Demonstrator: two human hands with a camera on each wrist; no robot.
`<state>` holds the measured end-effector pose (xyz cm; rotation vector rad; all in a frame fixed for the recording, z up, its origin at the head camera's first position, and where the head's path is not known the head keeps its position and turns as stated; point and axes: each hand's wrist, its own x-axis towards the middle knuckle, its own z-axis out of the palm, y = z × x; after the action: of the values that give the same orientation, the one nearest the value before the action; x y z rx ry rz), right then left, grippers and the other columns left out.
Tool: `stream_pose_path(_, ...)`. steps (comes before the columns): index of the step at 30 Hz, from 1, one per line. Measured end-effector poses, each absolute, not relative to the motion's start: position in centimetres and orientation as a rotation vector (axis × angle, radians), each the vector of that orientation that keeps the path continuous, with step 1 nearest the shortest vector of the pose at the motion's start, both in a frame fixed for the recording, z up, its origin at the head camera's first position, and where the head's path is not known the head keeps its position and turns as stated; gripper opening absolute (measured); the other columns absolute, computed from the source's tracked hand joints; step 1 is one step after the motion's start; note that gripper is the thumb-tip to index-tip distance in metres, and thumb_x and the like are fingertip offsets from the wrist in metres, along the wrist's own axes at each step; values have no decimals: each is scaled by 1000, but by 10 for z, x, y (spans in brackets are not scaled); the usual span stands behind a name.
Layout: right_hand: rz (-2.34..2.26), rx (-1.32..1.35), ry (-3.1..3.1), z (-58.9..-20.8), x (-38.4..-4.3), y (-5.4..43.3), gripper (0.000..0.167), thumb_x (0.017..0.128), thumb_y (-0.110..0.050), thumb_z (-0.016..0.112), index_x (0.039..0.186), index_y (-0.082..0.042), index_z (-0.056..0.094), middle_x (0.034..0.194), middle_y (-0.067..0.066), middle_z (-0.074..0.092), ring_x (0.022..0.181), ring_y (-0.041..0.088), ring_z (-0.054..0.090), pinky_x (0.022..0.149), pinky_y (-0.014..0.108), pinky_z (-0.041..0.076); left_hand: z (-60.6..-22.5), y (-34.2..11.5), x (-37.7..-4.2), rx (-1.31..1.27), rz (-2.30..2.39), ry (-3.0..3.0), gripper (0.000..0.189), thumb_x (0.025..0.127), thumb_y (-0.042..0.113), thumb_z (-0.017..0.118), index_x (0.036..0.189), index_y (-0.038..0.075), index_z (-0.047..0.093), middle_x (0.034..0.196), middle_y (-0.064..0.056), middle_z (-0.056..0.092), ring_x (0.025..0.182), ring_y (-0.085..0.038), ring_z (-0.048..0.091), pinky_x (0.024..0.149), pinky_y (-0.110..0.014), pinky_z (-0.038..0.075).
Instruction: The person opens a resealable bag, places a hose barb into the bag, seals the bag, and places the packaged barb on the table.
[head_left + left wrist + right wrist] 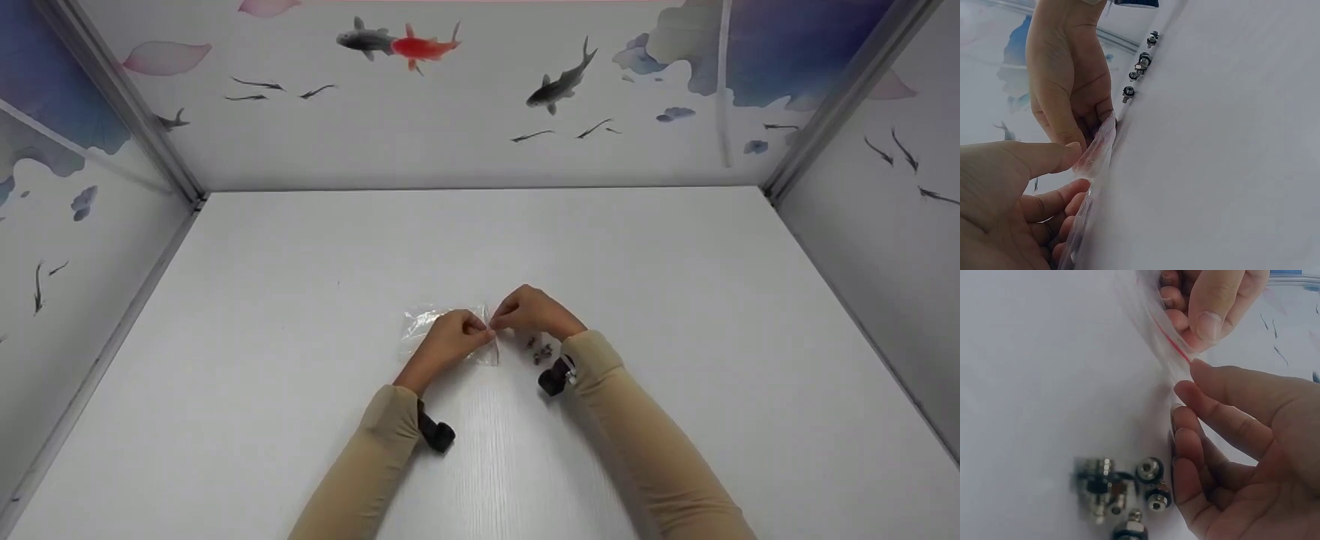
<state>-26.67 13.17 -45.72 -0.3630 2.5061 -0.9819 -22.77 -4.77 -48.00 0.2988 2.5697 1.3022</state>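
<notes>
A clear zip bag point(417, 327) lies flat on the table with its mouth edge to the right. My left hand point(450, 339) pinches that edge between thumb and forefinger. Close beside it, my right hand point(535, 310) pinches the same edge from the other side, at the red zip line point(1172, 342) in the right wrist view. In the left wrist view a lifted flap of film point(1098, 151) spans the two hands' fingertips. Several small metal fittings point(541, 352) with black rings lie loose on the table below my right hand; silvery threaded ends show on the fittings point(1149, 470) up close.
The white table point(300, 247) is bounded at the back and both sides by printed panels point(465, 142) with fish motifs. Black wrist cameras point(437, 433) are strapped on both wrists, the right one just beside the fittings.
</notes>
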Motion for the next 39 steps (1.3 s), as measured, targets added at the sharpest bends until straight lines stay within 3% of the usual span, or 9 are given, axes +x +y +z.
stream_pose_path(7, -1003, -319, 2465, -458, -268, 132, 19, 86, -25, 67, 94, -11, 78, 100, 0, 71, 74, 11, 52, 63, 24, 43, -481, -47, -227, 283, 1326, 2585, 24, 89, 27, 69, 94, 3, 67, 89, -7, 65, 77, -13, 53, 69, -26, 44)
stream_pose_path(12, -1095, -341, 2370, -459, -269, 137, 18, 86, -22, 65, 95, -11, 77, 98, -2, 70, 84, 11, 51, 73, 26, 42, -482, -44, -226, 217, 1361, 2596, 26, 87, 30, 71, 92, 5, 67, 86, -5, 64, 76, -12, 53, 68, -25, 42)
stream_pose_path(17, -1139, -361, 2327, -459, -269, 141, 15, 86, -21, 66, 91, -12, 76, 91, -6, 68, 85, 11, 51, 79, 28, 40, -483, -41, -226, 211, 1341, 2649, 18, 88, 22, 69, 91, 4, 68, 86, -6, 65, 76, -13, 53, 69, -26, 43)
stream_pose_path(28, -1120, -374, 2335, -461, -269, 140, 18, 87, -25, 68, 94, -11, 77, 95, -4, 70, 84, 10, 49, 78, 27, 39, -487, -40, -227, 247, 1345, 2705, 11, 85, 14, 68, 81, 3, 69, 78, -2, 63, 72, -11, 49, 68, -25, 41)
stream_pose_path(39, -1117, -365, 2357, -463, -269, 140, 17, 86, -25, 70, 92, -11, 78, 88, -6, 67, 74, 10, 45, 68, 26, 36, -487, -41, -226, 237, 1367, 2667, 14, 87, 16, 68, 85, 3, 71, 85, -7, 68, 78, -13, 54, 73, -28, 45)
